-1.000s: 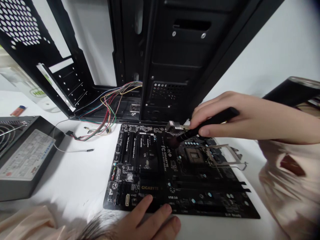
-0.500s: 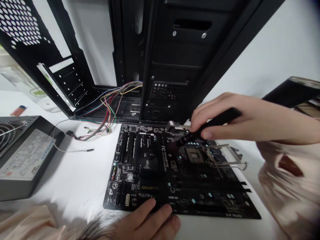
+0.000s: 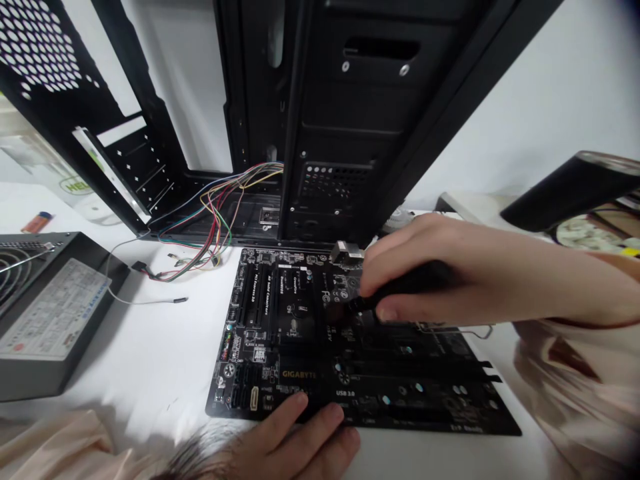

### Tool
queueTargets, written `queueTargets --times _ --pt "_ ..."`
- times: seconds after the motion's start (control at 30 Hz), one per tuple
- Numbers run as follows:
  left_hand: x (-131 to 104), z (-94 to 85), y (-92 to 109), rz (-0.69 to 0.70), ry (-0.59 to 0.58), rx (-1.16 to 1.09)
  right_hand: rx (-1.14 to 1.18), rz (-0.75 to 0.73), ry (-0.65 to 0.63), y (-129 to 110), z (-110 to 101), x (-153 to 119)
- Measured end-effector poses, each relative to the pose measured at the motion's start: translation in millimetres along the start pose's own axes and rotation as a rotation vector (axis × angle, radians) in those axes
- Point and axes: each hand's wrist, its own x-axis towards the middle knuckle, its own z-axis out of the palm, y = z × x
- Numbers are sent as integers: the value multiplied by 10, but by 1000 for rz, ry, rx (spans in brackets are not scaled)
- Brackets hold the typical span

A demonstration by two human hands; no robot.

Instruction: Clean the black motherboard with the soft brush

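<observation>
A black motherboard (image 3: 300, 375) lies flat on the white table. My right hand (image 3: 425, 273) grips a black brush-like tool (image 3: 413, 283), its dark, blurred tip over the middle of the board; hand and tool cover much of the CPU socket. Fingers of my left hand (image 3: 300, 437) rest spread on the board's near edge, with nothing held in them.
Behind the board stands an open black computer case (image 3: 350, 107). Thin coloured cables (image 3: 215, 213) trail from it onto the table (image 3: 165, 353). A power supply (image 3: 55, 313) sits at the left, near a small battery (image 3: 37, 222). A dark object (image 3: 565, 190) is at the right.
My right hand has moved down and slightly left with the tool, and now covers the socket area. My left hand has stayed nearly in place.
</observation>
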Motion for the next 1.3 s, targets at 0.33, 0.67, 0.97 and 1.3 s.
queueTargets --times 0.33,0.67,0.97,1.3 --pt "13 37 7 -44 43 3 32 -34 26 -35 4 -4" --pt "15 44 -13 -34 57 -2 -14 5 45 1 25 9" --pt "15 28 -14 -16 26 -32 74 36 61 -32 -48 -26" --pt "26 27 -10 -44 51 -53 -15 56 159 13 11 0"
